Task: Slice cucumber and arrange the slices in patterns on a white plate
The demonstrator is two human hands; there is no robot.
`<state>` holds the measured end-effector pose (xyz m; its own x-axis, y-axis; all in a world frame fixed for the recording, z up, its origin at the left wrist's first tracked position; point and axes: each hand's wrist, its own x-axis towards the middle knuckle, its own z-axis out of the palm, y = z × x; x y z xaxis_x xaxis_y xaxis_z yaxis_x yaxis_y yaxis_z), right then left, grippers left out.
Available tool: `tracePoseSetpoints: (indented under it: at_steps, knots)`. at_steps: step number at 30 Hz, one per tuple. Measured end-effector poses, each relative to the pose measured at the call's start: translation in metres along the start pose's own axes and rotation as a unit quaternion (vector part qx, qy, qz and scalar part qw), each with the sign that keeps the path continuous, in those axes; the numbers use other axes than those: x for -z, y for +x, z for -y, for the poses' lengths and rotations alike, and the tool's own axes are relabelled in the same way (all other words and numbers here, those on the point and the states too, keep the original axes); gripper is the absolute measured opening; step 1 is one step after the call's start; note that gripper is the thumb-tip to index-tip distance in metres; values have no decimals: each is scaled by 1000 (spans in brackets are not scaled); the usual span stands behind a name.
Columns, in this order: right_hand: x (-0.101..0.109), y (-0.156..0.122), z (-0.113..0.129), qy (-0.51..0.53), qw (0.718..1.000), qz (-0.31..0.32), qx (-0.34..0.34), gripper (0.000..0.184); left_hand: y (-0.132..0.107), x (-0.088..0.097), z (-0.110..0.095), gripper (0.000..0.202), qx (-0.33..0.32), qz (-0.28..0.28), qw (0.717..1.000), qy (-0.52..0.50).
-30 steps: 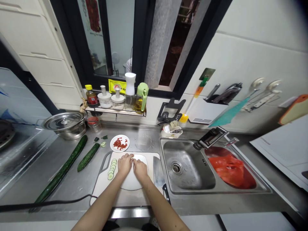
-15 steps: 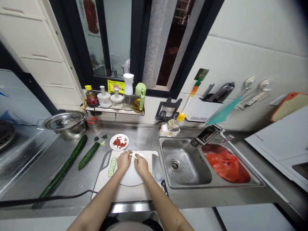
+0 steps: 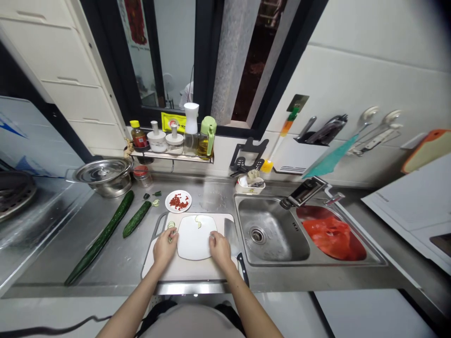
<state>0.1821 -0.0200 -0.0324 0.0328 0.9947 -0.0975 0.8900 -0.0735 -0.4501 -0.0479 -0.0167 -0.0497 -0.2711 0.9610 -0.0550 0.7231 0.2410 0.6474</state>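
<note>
A white square-cornered plate [image 3: 196, 241] lies on a pale cutting board [image 3: 190, 273], with thin cucumber pieces [image 3: 198, 222] near its far edge. My left hand [image 3: 164, 248] is beside the plate's left rim, thumb and fingers pinched on a cucumber slice. It covers most of the row of cucumber slices [image 3: 171, 225]; the far end shows above it. At the plate's right rim, my right hand [image 3: 220, 249] has its fingers curled together; what they hold, if anything, is hidden. To its right lies a wide-bladed knife [image 3: 241, 267].
A small plate of chopped red pieces [image 3: 186, 207] stands behind the board. A long cucumber [image 3: 102, 239] and a cut cucumber [image 3: 136, 219] lie left. A lidded pot [image 3: 109, 183] is at the back left; a double sink [image 3: 275, 234] is at the right.
My hands have parted from the plate's far edge, moving outward and nearer to its two sides. Cucumber pieces now show on the plate. The view has shifted slightly.
</note>
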Motion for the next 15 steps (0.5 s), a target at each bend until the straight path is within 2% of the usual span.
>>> tracePoseSetpoints:
  at_steps: [4,7,15]
  knots:
    - [0,-14,-9,14,998,-47,-49,32,-15,14,28,30,33,3,999,33]
    - [-1,-22,-17,33,994,-72,-77,32,-22,20,39,32,62,12,996,64]
    - [-15,-20,-26,132,985,-28,-105,42,-27,25,35,35,84,23,987,132]
